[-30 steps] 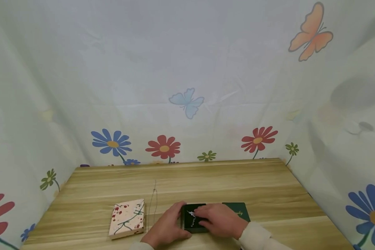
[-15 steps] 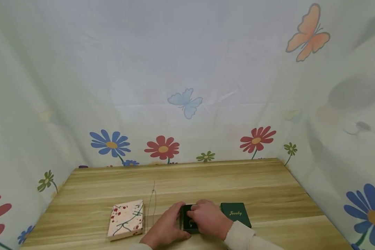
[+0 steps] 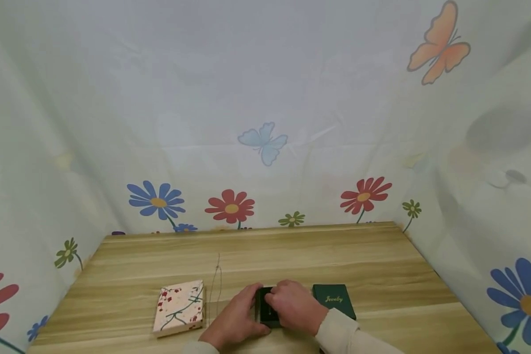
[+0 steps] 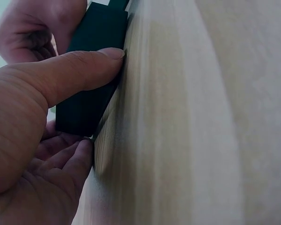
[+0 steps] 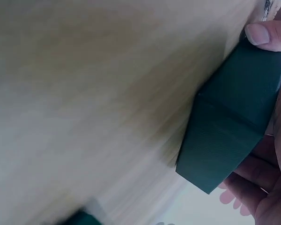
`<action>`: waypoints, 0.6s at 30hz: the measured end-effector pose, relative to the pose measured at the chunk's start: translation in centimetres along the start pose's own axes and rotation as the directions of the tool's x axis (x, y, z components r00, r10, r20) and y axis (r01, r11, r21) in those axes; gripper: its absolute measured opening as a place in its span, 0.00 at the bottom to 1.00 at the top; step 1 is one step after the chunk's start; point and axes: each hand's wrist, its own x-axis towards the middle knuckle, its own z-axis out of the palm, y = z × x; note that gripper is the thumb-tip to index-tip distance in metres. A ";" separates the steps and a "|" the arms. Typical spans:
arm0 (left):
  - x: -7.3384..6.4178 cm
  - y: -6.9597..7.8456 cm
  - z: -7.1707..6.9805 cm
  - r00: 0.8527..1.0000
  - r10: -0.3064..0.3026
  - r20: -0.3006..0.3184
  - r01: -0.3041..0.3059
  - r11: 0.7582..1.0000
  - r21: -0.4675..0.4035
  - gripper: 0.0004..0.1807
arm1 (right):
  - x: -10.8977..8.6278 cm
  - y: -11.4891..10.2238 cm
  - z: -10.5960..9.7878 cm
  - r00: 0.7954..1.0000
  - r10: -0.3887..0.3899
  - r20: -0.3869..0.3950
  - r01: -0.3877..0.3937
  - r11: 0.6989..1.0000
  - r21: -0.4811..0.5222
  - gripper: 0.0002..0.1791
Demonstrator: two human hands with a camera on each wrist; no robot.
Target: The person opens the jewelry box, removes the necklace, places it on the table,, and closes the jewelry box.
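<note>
In the head view my left hand (image 3: 236, 319) grips the left end of a small dark green jewelry box (image 3: 264, 295). Its thumb (image 4: 91, 70) presses the near side of the box in the left wrist view, and other fingers are at the left end. My right hand (image 3: 297, 307) is over the right part of the opened box with its fingers bent down into it. A silver chain seen there earlier is almost wholly hidden by this hand. I cannot tell whether the right fingers pinch it. The green box wall (image 5: 225, 140) fills much of the right wrist view.
A green lid (image 3: 335, 299) lettered "Jewelry" lies right of the box, partly behind the right sleeve (image 3: 340, 329). Left of the hands stand a cream flower-patterned box (image 3: 180, 307) and a thin cord necklace (image 3: 220, 285) on the wood-grain table (image 3: 363, 246). Printed cloth walls enclose the table.
From lying flatter across the box and lid, my right hand has shifted left and bent its fingers into the box. It now covers most of the silver chain; more of the lid shows.
</note>
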 end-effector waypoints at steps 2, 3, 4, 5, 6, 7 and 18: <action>0.0 0.0 0.0 1.000 -0.005 -0.002 0.005 1.000 0.002 0.55 | 0.1 0.0 0.0 1.000 0.005 0.003 -0.005 1.000 -0.004 0.12; 0.0 0.0 0.0 1.000 -0.007 -0.003 0.007 1.000 0.003 0.55 | 0.1 0.0 0.0 1.000 0.011 0.004 -0.011 1.000 0.006 0.12; 0.0 -0.1 0.1 1.000 -0.006 -0.004 0.006 1.000 0.001 0.55 | 0.2 0.1 0.0 1.000 0.017 0.006 -0.017 1.000 0.019 0.12; 0.0 0.0 0.1 1.000 -0.008 -0.005 0.008 1.000 0.001 0.55 | 0.2 0.1 0.0 1.000 0.025 0.005 -0.025 0.999 0.035 0.11; 0.0 0.0 0.1 1.000 -0.008 -0.006 0.008 1.000 0.000 0.55 | 0.2 0.2 0.0 1.000 0.028 0.005 -0.029 0.998 0.052 0.10; 0.0 0.0 0.1 1.000 -0.010 -0.006 0.010 1.000 -0.001 0.55 | 0.2 0.2 0.0 0.999 0.034 0.006 -0.034 0.997 0.069 0.09; 0.0 0.1 -0.1 0.999 -0.037 0.005 0.037 0.999 -0.039 0.55 | -1.0 1.2 0.6 0.988 0.054 -0.143 -0.025 0.980 0.198 0.08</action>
